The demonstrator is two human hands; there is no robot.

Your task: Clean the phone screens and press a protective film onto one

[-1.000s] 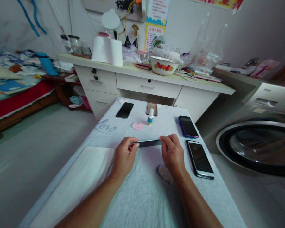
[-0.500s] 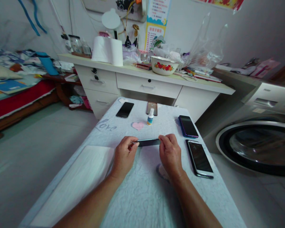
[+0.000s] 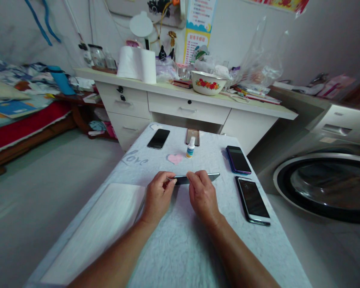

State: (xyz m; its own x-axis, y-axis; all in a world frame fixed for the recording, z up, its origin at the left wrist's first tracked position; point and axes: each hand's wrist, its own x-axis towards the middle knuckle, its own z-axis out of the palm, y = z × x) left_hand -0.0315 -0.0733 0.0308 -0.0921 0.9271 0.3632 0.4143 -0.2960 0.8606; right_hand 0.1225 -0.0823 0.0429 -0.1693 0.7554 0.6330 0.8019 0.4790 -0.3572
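Observation:
Held edge-on above the table is a dark smartphone [image 3: 182,181]. My left hand [image 3: 160,196] pinches its left end between thumb and fingers. Partway along the same phone, my right hand [image 3: 203,196] has its curled fingers closed at the near edge, and the phone's right end sticks out past them. Whether anything small is tucked inside the right fingers is hidden. Just beyond the phone stands a small white spray bottle [image 3: 191,148] with a blue and yellow label. A clear brownish phone case [image 3: 193,137] lies behind the bottle.
On the cloth-covered table [image 3: 168,248], a black phone [image 3: 159,139] lies far left. A dark purple-blue phone [image 3: 239,160] and a white-framed phone [image 3: 253,200] lie right. A white sheet-like item [image 3: 99,232] is front left. Behind stands a drawer desk [image 3: 180,106]; a washing machine [image 3: 324,168] is right.
My right hand has slid left along the phone from its right end, so that end now shows. My left hand keeps its grip in about the same place.

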